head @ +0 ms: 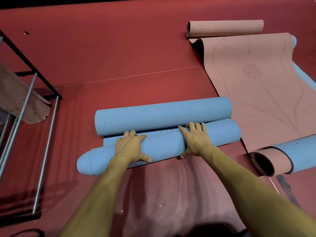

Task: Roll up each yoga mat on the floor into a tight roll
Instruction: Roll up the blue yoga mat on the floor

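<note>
Both my forearms reach forward from the bottom of the view to the blue mat (164,144), which lies across the red floor (119,57) in front of me. My left hand (130,147) is laid over the top of the near roll, the fingers curved over its far side and the thumb on the near side, so I grasp the roll from above. My right hand (196,139) grasps it in the same way further to the right, with the fingertips going down into the gap behind the roll.

This near roll is not even: its left end comes out in a stepped cone shape, while the right end looks flat. Just behind it, touching or almost touching, lies a second blue roll (162,117), parallel to the first one. Between them I see only a narrow strip of flat mat with a dark edge.

To my right a pink mat (256,79) is spread on the floor, with thin curved lines and a round mark on it. Its far end is curled into a pink roll (225,28), and its near end is curled up loosely with a blue mat around it (280,159).

On the left stands a metal rack (30,93) with black and silver bars, and a tan mat (22,101) hangs over it. The red floor has one thin pale line running across it, and it is faded near my arms.
</note>
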